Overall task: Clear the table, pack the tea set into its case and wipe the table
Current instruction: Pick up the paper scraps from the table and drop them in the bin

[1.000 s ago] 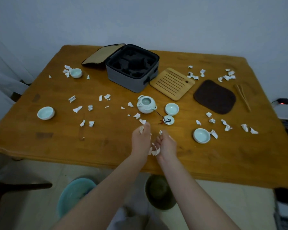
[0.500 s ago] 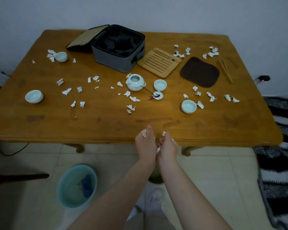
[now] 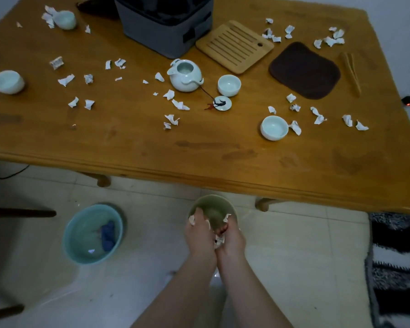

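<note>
The paper scraps (image 3: 219,240) are pressed between the two hands, with white bits also showing at the fingertips. The left hand (image 3: 199,235) and the right hand (image 3: 231,237) are cupped together and closed around this bundle, side by side and touching. They are held low, in front of the table edge, directly over the green bin (image 3: 212,208) on the floor; the bin lies just beyond and under the fingers, so I judge that opening the hands would let the scraps fall in. Neither hand is clearly nearer to it. To the left stands a teal basin (image 3: 81,242) with a blue cloth (image 3: 108,234). On the table (image 3: 199,159) many scraps remain, around the teapot (image 3: 186,76), the cups and the case (image 3: 161,31).
</note>
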{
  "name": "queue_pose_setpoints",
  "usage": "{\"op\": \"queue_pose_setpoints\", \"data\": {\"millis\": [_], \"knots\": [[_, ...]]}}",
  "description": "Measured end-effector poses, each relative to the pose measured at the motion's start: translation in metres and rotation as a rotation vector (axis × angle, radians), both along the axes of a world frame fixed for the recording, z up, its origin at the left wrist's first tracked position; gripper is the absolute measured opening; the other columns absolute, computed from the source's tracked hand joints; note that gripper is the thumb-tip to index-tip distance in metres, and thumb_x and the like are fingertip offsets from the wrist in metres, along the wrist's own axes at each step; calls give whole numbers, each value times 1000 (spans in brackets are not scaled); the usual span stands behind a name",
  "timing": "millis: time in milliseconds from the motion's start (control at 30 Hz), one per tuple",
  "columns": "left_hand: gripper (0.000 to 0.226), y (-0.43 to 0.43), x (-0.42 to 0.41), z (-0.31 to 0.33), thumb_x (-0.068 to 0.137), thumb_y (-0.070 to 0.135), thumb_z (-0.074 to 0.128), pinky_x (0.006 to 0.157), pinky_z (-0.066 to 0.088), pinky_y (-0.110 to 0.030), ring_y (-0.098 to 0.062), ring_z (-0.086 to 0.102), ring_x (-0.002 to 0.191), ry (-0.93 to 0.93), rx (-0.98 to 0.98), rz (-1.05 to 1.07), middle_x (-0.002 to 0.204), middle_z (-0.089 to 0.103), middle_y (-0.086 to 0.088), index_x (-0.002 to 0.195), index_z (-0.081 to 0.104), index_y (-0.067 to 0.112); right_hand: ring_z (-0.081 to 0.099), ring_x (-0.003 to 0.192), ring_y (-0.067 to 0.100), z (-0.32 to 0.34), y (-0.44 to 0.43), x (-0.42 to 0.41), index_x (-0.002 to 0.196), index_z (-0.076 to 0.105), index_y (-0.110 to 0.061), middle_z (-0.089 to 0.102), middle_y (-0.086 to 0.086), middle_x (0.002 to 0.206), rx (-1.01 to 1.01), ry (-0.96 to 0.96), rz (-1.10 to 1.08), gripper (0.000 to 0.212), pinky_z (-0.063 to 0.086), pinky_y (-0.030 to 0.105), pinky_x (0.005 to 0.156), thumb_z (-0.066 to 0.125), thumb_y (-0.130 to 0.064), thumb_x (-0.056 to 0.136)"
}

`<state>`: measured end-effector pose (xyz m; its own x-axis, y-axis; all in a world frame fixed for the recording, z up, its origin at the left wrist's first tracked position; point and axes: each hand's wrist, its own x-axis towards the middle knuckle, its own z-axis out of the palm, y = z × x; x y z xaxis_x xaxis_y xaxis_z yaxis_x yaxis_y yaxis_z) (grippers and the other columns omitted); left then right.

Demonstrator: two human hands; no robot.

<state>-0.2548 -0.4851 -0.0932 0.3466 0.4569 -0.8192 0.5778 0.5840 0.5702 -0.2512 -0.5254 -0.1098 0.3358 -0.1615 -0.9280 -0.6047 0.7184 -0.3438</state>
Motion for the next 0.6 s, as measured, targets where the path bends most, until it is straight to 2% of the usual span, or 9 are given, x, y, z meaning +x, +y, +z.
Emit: {"op": "queue_pose_setpoints", "data": {"millis": [33, 67, 133, 200, 300, 367, 433, 533, 600], "knots": [[42, -5, 2, -12, 93, 27, 52, 87, 50, -53, -48, 60, 102, 17, -17, 29, 113, 58, -35, 117, 58, -7, 62, 83, 33, -10, -5, 2, 89, 60, -1, 63, 18, 84, -4, 9, 16, 11, 53, 43, 80, 61, -12, 91], [42, -10, 2, -26, 92, 30, 54, 84, 52, -49, -46, 61, 103, 34, -33, 52, 109, 61, -33, 116, 61, -4, 64, 84, 34, -21, -9, 3, 92, 60, 0, 64, 18, 88, -17, 25, 36, 13, 53, 43, 79, 61, -13, 92], [37, -16, 5, -51, 90, 30, 56, 68, 50, -36, -34, 65, 77, 58, -61, 85, 84, 65, -22, 107, 65, -2, 64, 84, 35, -45, -18, 7, 91, 61, -1, 65, 19, 89, -39, 54, 71, 14, 54, 43, 79, 62, -15, 92], [27, -23, 9, -72, 92, 30, 56, 59, 47, -29, -22, 58, 63, 63, -97, 128, 73, 60, -10, 96, 64, 4, 65, 84, 35, -66, -25, 12, 89, 61, -3, 66, 19, 89, -58, 82, 109, 14, 54, 42, 76, 63, -17, 92], [31, -30, 17, -99, 94, 31, 55, 69, 53, -34, -25, 65, 78, 90, -135, 153, 89, 67, -15, 98, 65, 2, 67, 85, 35, -99, -32, 21, 89, 62, -5, 67, 18, 89, -118, 127, 192, 15, 55, 42, 77, 65, -20, 90], [29, -32, 25, -115, 95, 32, 54, 73, 51, -34, -24, 64, 80, 115, -130, 134, 91, 67, -15, 95, 65, 5, 66, 88, 35, -119, -36, 28, 94, 63, -4, 67, 17, 91, -144, 146, 242, 18, 55, 42, 80, 64, -22, 90], [28, -33, 30, -130, 95, 34, 55, 74, 50, -33, -23, 62, 80, 140, -136, 114, 88, 65, -12, 95, 63, 7, 66, 87, 35, -137, -39, 32, 96, 61, -3, 66, 18, 92, -169, 166, 271, 19, 54, 39, 74, 62, -21, 92], [20, -36, 35, -146, 95, 30, 57, 68, 51, -32, -25, 63, 84, 134, -193, 125, 91, 65, -12, 90, 61, 10, 65, 82, 33, -158, -44, 39, 101, 61, 0, 67, 19, 97, -181, 180, 325, 23, 53, 34, 64, 60, -21, 94], [21, -35, 36, -154, 95, 29, 56, 77, 53, -36, -29, 63, 90, 143, -254, 168, 98, 65, -15, 92, 60, 8, 65, 82, 33, -169, -47, 44, 109, 61, 0, 66, 21, 100, -187, 184, 362, 29, 55, 35, 66, 62, -23, 92]]}}
